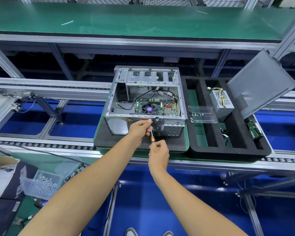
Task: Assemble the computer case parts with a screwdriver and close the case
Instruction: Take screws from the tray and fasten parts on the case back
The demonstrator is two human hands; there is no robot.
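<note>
Both grips grasp the screwdriver (151, 133): right hand (157, 155) pinches its orange handle, left hand (140, 127) pinches the shaft against the open computer case (146, 103) on the bench (188, 145).

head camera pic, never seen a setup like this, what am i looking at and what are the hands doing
There is no robot here. A person wears a camera on the head, so you look down along their two bare arms at a factory workbench.

On a dark pad sits an open computer case, lying on its side, with its green circuit board and round fan visible inside. The left hand pinches the metal shaft of a small screwdriver near the case's rear panel, steadying the tip. The right hand holds its orange handle from below, ready to turn it.

To the right, a black foam tray holds a grey power supply with yellow wires. The case's grey side panel leans there, not yet fitted. At lower left, a clear box of screws.
</note>
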